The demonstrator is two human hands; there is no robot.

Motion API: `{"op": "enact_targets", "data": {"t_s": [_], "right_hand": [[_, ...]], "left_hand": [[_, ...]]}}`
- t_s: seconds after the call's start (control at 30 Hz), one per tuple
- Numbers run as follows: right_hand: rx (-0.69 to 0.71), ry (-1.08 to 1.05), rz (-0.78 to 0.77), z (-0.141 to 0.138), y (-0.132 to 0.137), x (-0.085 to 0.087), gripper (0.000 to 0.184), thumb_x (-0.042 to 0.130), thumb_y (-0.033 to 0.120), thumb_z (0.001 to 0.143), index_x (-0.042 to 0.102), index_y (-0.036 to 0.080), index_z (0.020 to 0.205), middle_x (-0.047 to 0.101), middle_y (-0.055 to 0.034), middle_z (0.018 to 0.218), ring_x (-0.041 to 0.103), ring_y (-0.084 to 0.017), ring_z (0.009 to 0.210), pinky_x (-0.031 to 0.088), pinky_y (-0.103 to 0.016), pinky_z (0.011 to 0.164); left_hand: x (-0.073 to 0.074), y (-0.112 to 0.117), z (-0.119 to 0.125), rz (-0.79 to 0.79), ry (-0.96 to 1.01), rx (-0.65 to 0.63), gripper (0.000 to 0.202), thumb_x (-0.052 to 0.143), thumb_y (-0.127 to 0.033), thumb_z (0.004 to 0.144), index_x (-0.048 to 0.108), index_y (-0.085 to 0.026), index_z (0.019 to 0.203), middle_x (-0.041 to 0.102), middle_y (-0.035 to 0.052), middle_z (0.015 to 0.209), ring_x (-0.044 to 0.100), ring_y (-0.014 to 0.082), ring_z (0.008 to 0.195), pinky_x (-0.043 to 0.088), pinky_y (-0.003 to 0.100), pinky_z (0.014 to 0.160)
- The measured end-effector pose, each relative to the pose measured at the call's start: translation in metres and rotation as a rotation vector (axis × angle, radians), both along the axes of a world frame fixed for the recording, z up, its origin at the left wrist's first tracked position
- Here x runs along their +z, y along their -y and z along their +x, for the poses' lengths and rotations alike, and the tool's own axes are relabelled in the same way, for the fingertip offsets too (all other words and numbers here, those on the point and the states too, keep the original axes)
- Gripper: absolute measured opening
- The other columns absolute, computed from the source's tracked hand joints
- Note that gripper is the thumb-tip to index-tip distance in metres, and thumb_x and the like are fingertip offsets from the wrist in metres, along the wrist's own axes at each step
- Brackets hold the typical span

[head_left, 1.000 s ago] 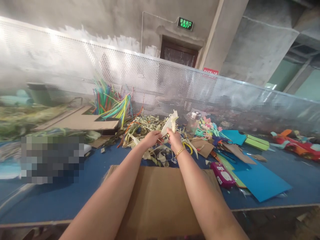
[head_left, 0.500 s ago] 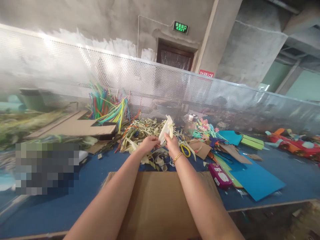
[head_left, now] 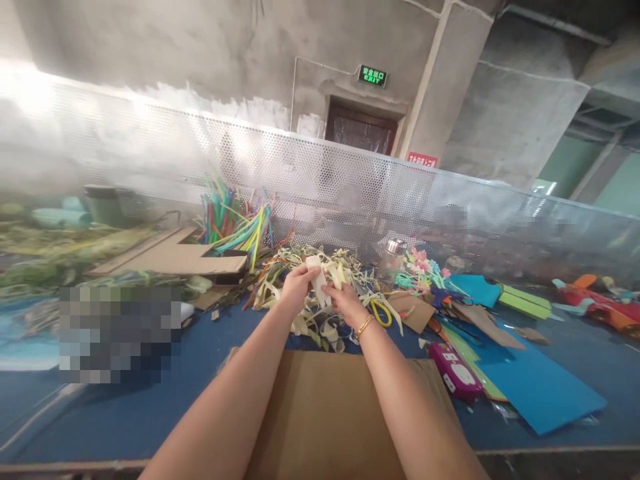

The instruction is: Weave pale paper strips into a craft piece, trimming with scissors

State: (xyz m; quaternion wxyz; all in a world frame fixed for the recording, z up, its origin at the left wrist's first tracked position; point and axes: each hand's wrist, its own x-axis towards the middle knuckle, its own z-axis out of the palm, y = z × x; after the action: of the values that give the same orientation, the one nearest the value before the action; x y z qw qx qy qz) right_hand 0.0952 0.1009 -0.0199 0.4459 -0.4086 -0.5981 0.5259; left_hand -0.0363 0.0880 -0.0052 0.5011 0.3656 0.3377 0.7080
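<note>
My left hand point(head_left: 296, 287) and my right hand point(head_left: 342, 298) meet above a heap of pale paper strips point(head_left: 320, 267) at the middle of the blue table point(head_left: 125, 400). Both pinch a crumpled cream paper piece point(head_left: 323, 277) between their fingers, low over the heap. A gold bracelet point(head_left: 365, 325) sits on my right wrist. A brown cardboard sheet point(head_left: 330, 413) lies under my forearms at the table's front.
Yellow-handled scissors point(head_left: 383, 312) lie right of the heap, by a glass jar point(head_left: 392, 260). Coloured straws point(head_left: 233, 223) and a cardboard piece point(head_left: 175, 257) stand at the left. Blue paper point(head_left: 540, 387) and a pink case point(head_left: 456, 379) lie right. A perforated metal screen point(head_left: 350, 193) backs the table.
The cream paper piece was held up above the heap; both hands have since brought it down and bunched it closer together.
</note>
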Motion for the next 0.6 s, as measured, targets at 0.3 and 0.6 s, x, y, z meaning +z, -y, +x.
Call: {"op": "enact_targets", "data": {"t_s": [0.3,0.6], "right_hand": [[-0.097,-0.061,-0.024,0.006,-0.01,-0.01,0.034,0.074,0.042,0.064,0.057,0.018,0.08,0.06,0.0002,0.063,0.03,-0.004,0.041,0.023,-0.018,0.036],[-0.211,-0.178,0.011,0.009,-0.012,-0.009,0.034,0.072,0.044,0.066,0.066,0.015,0.083,0.064,-0.0016,0.065,0.025,-0.004,0.04,0.022,-0.021,0.037]], "left_hand": [[0.004,-0.005,-0.02,0.061,0.268,0.322,0.038,0.086,-0.035,0.049,0.058,-0.015,0.065,0.049,-0.0062,0.054,0.038,0.0027,0.044,0.028,0.017,0.043],[0.001,-0.006,-0.03,0.095,0.325,0.435,0.043,0.085,-0.036,0.05,0.049,-0.016,0.061,0.047,-0.0071,0.052,0.036,0.0017,0.043,0.023,0.015,0.041]]}}
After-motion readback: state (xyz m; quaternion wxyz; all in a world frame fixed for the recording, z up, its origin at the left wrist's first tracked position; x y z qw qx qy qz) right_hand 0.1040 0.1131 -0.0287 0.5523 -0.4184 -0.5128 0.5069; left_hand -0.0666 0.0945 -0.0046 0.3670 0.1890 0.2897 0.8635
